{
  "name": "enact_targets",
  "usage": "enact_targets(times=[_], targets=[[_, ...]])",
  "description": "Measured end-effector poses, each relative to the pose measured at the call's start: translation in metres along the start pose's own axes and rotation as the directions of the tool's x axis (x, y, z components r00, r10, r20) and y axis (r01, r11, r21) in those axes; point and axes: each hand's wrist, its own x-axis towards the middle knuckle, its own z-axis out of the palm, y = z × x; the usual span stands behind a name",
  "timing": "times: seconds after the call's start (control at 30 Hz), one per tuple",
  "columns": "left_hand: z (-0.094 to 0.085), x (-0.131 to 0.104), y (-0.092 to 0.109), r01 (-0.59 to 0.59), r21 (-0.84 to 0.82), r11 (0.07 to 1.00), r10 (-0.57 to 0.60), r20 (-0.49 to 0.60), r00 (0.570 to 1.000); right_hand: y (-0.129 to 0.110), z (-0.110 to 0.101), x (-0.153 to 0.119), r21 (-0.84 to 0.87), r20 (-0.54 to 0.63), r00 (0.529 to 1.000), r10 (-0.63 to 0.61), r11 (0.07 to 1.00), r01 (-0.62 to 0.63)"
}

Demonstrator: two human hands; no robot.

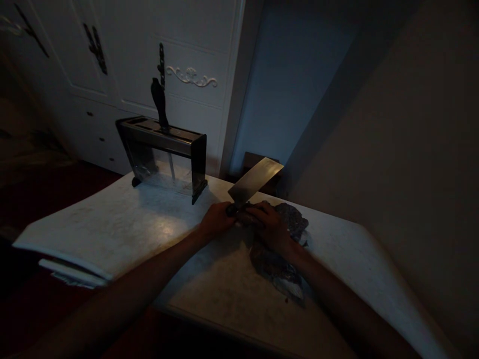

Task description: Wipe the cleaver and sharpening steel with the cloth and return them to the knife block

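Observation:
A cleaver (256, 179) points up and to the right, its broad blade catching the light above the table. Around its dark handle my left hand (217, 219) is closed at the lower left. My right hand (272, 227) is closed at the handle from the other side, its fingers curled over a dark part. Shadow hides exactly how the fingers grip. Under and beside my right wrist lies a crumpled dark bundle (275, 269), perhaps plastic or cloth, with a paler lower end.
A knife block (160, 134) with clear sides stands at the table's back left, a black-handled knife (159, 102) upright in it. The pale table (105, 214) has a cut-off right edge by a wall (404, 139). White cabinets (190, 40) stand behind. The room is dim.

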Motion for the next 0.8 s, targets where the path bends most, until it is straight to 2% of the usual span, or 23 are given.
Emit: enact_targets(times=[0.07,0.13,0.23,0.37,0.47,0.53,0.6,0.7,0.8], targets=[[0.003,0.002,-0.001,-0.003,-0.161,0.987,0.002,-0.004,1.0,0.003,-0.001,-0.001,0.119,-0.064,0.994,0.092,0.989,-0.084],[0.005,0.003,-0.002,0.037,-0.329,0.944,-0.025,0.041,0.999,0.004,-0.004,-0.001,0.176,-0.154,0.976,0.156,0.976,-0.129],[0.006,0.0,-0.001,0.191,-0.56,0.806,-0.054,0.252,0.966,0.003,-0.008,-0.004,0.159,-0.273,0.945,0.179,0.977,-0.14],[0.004,-0.009,0.006,0.367,-0.688,0.626,0.052,0.506,0.861,-0.004,-0.009,-0.009,0.03,-0.282,0.959,-0.012,0.999,0.022],[0.005,-0.015,0.01,0.458,-0.669,0.585,0.141,0.64,0.755,-0.009,-0.006,-0.011,-0.085,-0.277,0.946,-0.167,0.985,0.149],[0.006,-0.016,0.011,0.516,-0.65,0.557,0.17,0.698,0.695,-0.01,-0.004,-0.011,-0.147,-0.296,0.929,-0.223,0.971,0.186],[0.006,-0.016,0.01,0.578,-0.643,0.503,0.183,0.732,0.656,-0.007,-0.004,-0.009,-0.176,-0.32,0.925,-0.203,0.973,0.152],[0.001,-0.014,0.007,0.663,-0.621,0.418,0.235,0.779,0.582,0.003,-0.006,-0.006,-0.184,-0.354,0.932,-0.08,0.983,0.015],[-0.004,-0.011,0.002,0.713,-0.594,0.373,0.33,0.803,0.496,0.016,-0.012,-0.003,-0.178,-0.379,0.925,0.028,0.979,-0.103]])
